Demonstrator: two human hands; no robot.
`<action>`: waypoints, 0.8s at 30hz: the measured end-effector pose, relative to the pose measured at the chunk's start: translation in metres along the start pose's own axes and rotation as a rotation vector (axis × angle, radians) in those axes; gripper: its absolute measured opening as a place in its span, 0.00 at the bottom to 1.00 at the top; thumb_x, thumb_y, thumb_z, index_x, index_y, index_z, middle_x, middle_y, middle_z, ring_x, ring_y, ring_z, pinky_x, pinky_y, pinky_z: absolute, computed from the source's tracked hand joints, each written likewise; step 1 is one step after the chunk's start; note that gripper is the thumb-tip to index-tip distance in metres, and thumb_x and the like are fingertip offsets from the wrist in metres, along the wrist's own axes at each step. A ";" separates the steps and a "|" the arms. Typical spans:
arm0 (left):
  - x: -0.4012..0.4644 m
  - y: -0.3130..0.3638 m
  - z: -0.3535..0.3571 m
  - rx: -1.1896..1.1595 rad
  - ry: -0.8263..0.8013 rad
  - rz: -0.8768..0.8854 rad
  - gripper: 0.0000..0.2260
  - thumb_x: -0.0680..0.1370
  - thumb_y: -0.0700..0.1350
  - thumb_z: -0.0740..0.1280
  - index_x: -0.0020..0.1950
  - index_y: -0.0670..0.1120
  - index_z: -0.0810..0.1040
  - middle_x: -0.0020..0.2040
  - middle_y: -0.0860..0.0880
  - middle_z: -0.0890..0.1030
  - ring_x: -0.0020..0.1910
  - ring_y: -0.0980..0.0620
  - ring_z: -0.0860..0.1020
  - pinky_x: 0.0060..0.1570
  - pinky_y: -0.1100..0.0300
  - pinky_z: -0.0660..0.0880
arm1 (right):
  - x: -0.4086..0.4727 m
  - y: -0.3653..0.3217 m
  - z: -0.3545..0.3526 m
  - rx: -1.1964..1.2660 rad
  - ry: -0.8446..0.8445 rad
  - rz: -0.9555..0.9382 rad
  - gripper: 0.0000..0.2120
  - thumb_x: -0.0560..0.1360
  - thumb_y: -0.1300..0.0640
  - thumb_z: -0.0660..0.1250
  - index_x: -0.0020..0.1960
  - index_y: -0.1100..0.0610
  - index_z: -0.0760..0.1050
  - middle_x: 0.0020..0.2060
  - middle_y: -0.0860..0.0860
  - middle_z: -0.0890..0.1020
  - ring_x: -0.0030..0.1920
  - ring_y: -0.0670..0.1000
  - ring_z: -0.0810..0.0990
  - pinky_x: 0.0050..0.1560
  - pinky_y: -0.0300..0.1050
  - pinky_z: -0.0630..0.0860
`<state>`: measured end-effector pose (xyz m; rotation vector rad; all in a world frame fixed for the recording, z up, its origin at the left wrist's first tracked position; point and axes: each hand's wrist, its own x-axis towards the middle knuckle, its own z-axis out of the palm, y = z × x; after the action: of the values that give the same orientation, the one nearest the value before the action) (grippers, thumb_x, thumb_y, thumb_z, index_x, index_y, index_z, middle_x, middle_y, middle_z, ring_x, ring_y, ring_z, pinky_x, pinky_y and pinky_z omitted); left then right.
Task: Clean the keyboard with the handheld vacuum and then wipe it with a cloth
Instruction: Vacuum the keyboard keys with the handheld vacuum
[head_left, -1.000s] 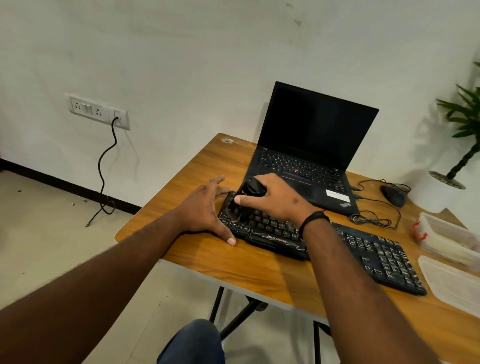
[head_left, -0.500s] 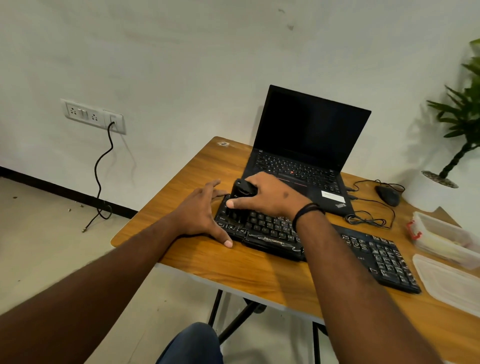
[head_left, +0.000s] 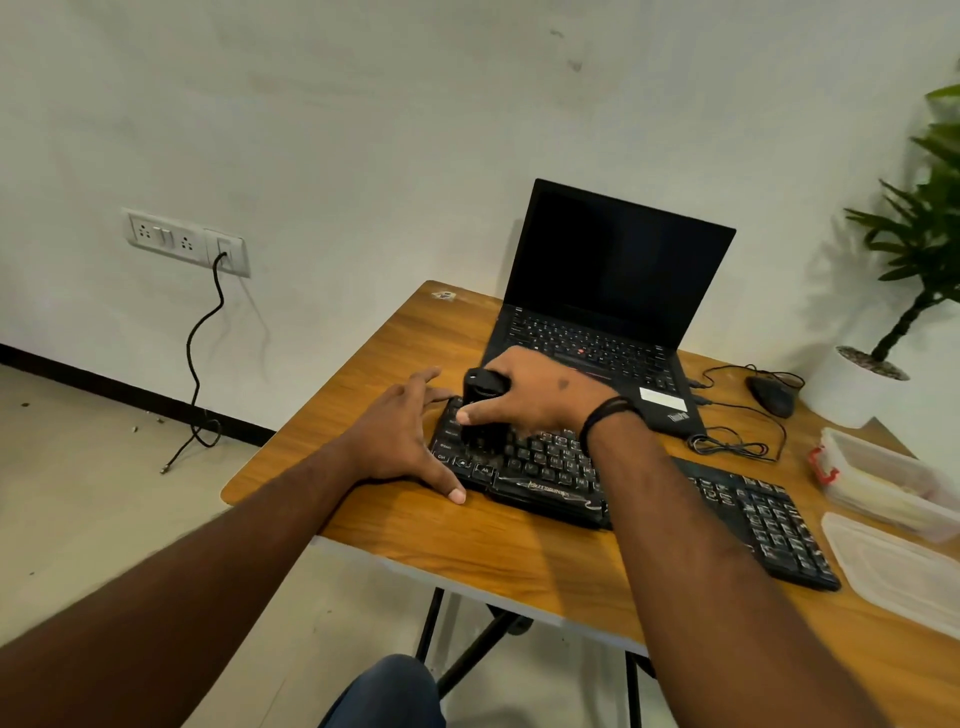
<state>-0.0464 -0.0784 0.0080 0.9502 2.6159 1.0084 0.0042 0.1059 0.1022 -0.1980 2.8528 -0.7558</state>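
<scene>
stage: vacuuming, we judge early | right hand (head_left: 540, 395) fingers clamped on handheld vacuum (head_left: 483, 410), nozzle on keyboard (head_left: 623, 483) left end | left hand (head_left: 405, 436) fingers spread, bracing keyboard edge | left: remaining keys, cloth wipe; no cloth seen

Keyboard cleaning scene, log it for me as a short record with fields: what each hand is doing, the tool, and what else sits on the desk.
surface: wooden desk
target: black keyboard, lying flat
tool: black handheld vacuum, upright on the keyboard's left end
right hand: grips the vacuum
left hand: fingers spread, steadying the keyboard's left edge
behind keyboard: open laptop, screen dark
right side: wired mouse, plastic container, loose lid
cloth: not in view
</scene>
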 end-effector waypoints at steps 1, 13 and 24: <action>0.001 -0.002 0.000 -0.001 0.012 0.000 0.70 0.49 0.68 0.83 0.82 0.50 0.50 0.77 0.49 0.66 0.76 0.47 0.62 0.75 0.48 0.64 | 0.003 -0.006 0.007 0.026 0.009 -0.044 0.11 0.73 0.47 0.74 0.41 0.53 0.76 0.33 0.50 0.80 0.30 0.47 0.79 0.29 0.40 0.75; 0.001 -0.001 0.002 -0.015 0.014 -0.004 0.67 0.54 0.59 0.85 0.82 0.48 0.47 0.78 0.49 0.63 0.78 0.48 0.58 0.76 0.52 0.58 | -0.021 0.019 -0.019 -0.017 -0.078 0.111 0.11 0.73 0.47 0.75 0.44 0.52 0.77 0.35 0.48 0.82 0.33 0.47 0.80 0.33 0.41 0.75; -0.001 0.001 0.000 -0.009 0.005 -0.017 0.69 0.51 0.63 0.85 0.82 0.50 0.48 0.79 0.48 0.62 0.78 0.48 0.58 0.75 0.51 0.59 | -0.017 0.014 0.004 0.130 0.060 -0.027 0.15 0.73 0.48 0.75 0.44 0.61 0.79 0.34 0.51 0.80 0.31 0.46 0.77 0.32 0.40 0.72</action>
<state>-0.0448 -0.0788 0.0092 0.9231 2.6169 1.0188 0.0208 0.1197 0.0944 -0.1994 2.8485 -0.9645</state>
